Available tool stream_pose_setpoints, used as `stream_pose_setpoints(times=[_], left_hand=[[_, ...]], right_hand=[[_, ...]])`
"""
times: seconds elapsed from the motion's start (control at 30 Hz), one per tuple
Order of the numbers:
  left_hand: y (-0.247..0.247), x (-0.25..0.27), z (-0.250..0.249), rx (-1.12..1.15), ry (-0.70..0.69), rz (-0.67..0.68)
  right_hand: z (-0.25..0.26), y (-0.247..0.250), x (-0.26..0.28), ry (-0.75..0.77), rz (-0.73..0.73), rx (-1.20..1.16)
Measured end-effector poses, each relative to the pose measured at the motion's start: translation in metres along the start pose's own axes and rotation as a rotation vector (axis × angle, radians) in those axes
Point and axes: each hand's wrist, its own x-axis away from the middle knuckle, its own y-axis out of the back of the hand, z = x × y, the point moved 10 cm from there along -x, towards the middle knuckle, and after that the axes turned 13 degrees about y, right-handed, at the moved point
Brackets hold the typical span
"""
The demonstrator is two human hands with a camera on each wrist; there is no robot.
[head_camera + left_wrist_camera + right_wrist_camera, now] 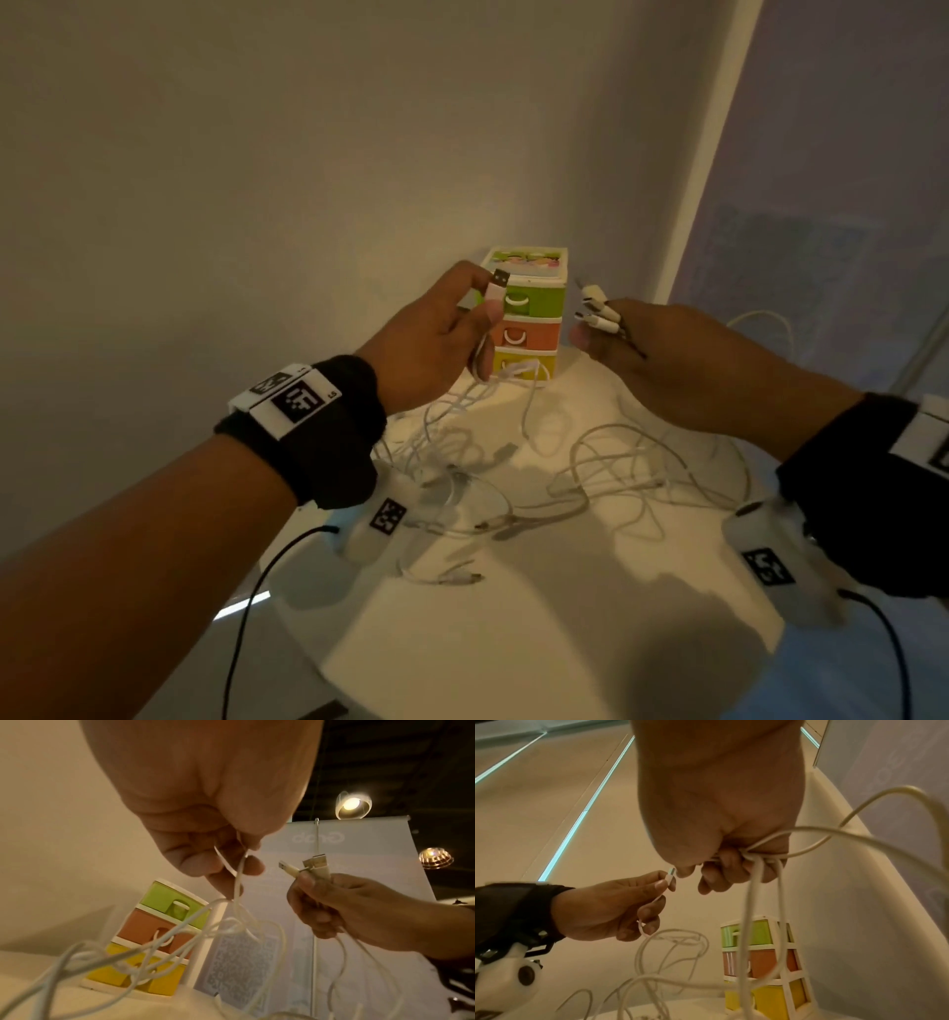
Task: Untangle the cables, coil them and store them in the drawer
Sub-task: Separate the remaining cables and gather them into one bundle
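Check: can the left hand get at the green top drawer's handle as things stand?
Probably not yet. The left hand is right in front of the green drawer, with nothing between them, but it is pinching a USB plug and its fingers grip that cable. It would likely need to drop it first.

Tangled white cables (590, 478) cover the table (539, 642) before the drawer unit (529, 318); bare surface lies nearer the viewer.
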Motion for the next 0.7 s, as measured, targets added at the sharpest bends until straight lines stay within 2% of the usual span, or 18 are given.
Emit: stream_pose_setpoints(times=[0.17,0.3,0.4,0.57,0.7], left_hand=[[-0.015,-0.001,-0.001,0.174,0.08,0.102],[-0.026,0.004,-0.007,0.357,0.082,0.156],[-0.033,0.006,-0.007,0.428,0.081,0.167],[-0.027,0.007,-0.006,0.467,0.027,0.164],[-0.035,0.011,-0.009,0.422,-0.028,0.233]], right_hand=[[0.006,0.009,-0.009,-0.017,-0.082,-0.065],[0.024,0.0,-0.012,0.049,-0.047,-0.048],[0.04,-0.007,-0.016,0.11,-0.041,-0.12],[0.032,0.009,-0.012,0.01,-0.286,-0.192],[0.046,0.013,-0.009,0.055,-0.34,-0.317]])
